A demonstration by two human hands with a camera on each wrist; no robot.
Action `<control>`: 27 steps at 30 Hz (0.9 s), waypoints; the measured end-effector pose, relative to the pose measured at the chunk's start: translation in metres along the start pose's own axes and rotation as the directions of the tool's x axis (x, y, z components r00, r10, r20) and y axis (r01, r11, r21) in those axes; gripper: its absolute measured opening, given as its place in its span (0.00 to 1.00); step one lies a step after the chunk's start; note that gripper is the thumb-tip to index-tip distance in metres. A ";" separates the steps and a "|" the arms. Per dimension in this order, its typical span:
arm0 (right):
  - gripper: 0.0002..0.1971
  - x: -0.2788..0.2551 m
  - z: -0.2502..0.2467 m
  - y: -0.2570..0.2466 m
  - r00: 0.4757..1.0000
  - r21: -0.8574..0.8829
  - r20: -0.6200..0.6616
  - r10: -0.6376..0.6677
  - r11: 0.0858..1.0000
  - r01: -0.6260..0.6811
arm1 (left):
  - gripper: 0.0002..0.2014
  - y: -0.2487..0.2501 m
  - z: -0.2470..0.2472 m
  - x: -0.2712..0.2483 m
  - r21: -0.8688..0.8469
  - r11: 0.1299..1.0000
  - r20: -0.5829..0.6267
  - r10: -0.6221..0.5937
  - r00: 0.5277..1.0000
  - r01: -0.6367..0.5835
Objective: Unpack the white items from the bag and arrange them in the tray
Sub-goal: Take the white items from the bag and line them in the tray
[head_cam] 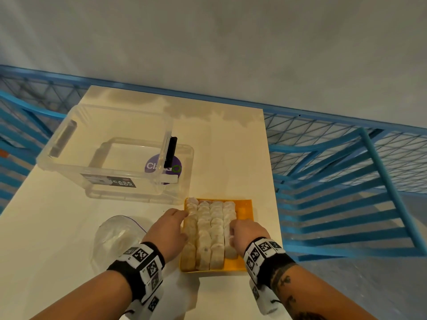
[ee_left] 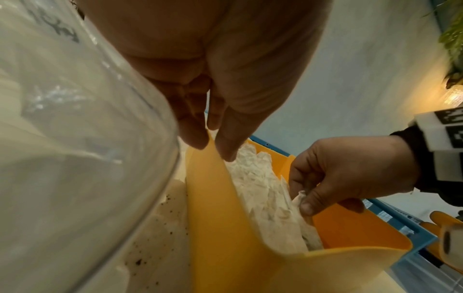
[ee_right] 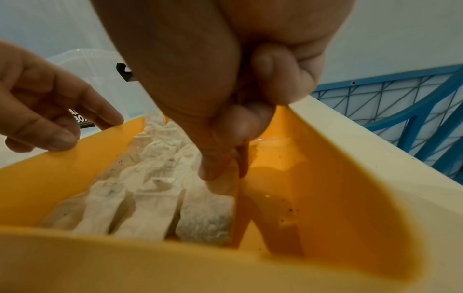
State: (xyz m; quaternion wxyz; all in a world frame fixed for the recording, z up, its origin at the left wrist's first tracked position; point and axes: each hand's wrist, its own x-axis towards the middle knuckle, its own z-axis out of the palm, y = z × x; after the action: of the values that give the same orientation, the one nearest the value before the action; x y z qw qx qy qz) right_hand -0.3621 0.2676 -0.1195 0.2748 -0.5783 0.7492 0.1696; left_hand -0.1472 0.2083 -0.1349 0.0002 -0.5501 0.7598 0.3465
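Note:
A yellow tray (head_cam: 242, 213) sits at the table's near right and holds several rows of white items (head_cam: 210, 229) packed side by side. A strip along the tray's right side is bare. My left hand (head_cam: 182, 225) pinches the tray's left wall (ee_left: 213, 218), thumb inside and fingers outside. My right hand (head_cam: 233, 232) reaches into the tray and pinches a white item (ee_left: 299, 195) in the rightmost row (ee_right: 205, 218) between thumb and forefinger. The clear plastic bag (head_cam: 115, 239) lies on the table just left of the tray, close against my left wrist (ee_left: 75, 138).
A clear plastic storage box (head_cam: 69, 162) with a black latch stands on its lid behind the tray, at the back left. The cream table (head_cam: 219, 146) ends just right of the tray. A blue metal frame with mesh (head_cam: 346, 181) runs beyond the right and far edges.

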 end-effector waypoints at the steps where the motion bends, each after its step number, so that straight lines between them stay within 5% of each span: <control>1: 0.13 -0.002 -0.001 0.000 1.000 0.012 -0.008 0.002 1.000 -0.002 | 0.28 0.000 -0.002 -0.001 -0.013 1.000 -0.012 0.011 1.000 -0.011; 5: 0.15 -0.014 -0.008 -0.004 0.996 0.107 -0.089 0.000 0.994 0.010 | 0.21 -0.003 -0.019 -0.006 -0.082 0.994 -0.145 0.064 0.987 -0.076; 8: 0.14 -0.030 -0.008 -0.025 0.975 0.203 -0.190 -0.114 0.967 0.153 | 0.18 -0.018 -0.041 -0.013 -0.083 0.992 -0.316 0.064 0.947 -0.095; 12: 0.16 -0.053 -0.004 -0.082 0.943 0.421 -0.234 -0.238 0.849 0.319 | 0.26 -0.053 -0.072 -0.033 -0.082 0.978 -0.424 -0.207 0.882 0.190; 16: 0.31 -0.051 0.009 -0.138 0.958 0.498 -0.141 -0.250 0.818 0.287 | 0.36 -0.091 -0.080 -0.061 -0.271 0.842 -0.353 -0.538 0.765 0.467; 19: 0.36 -0.041 0.018 -0.167 0.981 0.415 0.003 -0.195 0.893 0.176 | 0.44 -0.122 -0.064 -0.076 -0.370 0.755 -0.107 -0.614 0.782 0.541; 21: 0.28 -0.035 0.023 -0.177 0.985 0.338 0.045 -0.165 0.930 0.140 | 0.36 -0.131 -0.053 -0.082 -0.436 0.720 0.014 -0.595 0.803 0.541; 24: 0.17 -0.030 0.019 -0.177 0.981 0.373 -0.083 -0.177 0.907 0.195 | 0.23 -0.135 -0.044 -0.085 -0.482 0.744 -0.116 -0.577 0.808 0.462; 27: 0.17 -0.030 0.008 -0.172 0.953 0.477 -0.251 -0.170 0.835 0.275 | 0.23 -0.135 -0.045 -0.090 -0.524 0.773 -0.269 -0.549 0.791 0.358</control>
State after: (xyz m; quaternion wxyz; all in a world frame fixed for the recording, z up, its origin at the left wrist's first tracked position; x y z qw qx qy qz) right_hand -0.1903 0.2481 -0.0964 0.3587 -0.5832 0.7181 -0.1248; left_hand 0.0182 0.2388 -0.1380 -0.1986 -0.7650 0.4823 0.3778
